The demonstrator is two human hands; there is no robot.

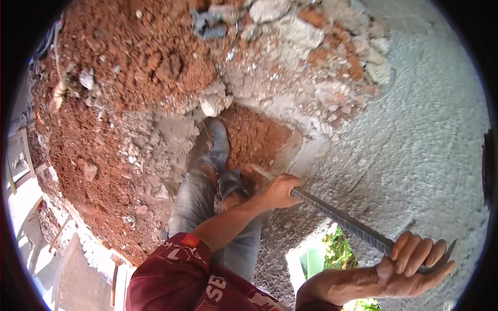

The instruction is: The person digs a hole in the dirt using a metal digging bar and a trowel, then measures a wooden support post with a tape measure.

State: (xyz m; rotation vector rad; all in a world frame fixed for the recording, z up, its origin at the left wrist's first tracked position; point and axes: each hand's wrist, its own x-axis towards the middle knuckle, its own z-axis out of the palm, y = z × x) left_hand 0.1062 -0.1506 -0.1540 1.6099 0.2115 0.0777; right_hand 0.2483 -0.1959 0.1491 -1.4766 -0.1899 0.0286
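Note:
A long ribbed metal bar [345, 220] slants from the dug pit up toward the lower right. My left hand [282, 191] is wrapped round its lower part. Near the bar's pointed upper end, my right hand [415, 259] grips it with curled fingers, one finger or the thumb lying along it. The bar's lower end reaches toward red soil [254, 135] at the pit's bottom, beside my boots [219, 142]; its exact contact there is unclear.
Heaped red earth [104, 145] rises on the left. Broken stones and rubble [295, 31] lie at the top. A rough grey plastered wall [410, 135] stands close on the right. Green leaves [340, 249] show through a bright gap below the bar.

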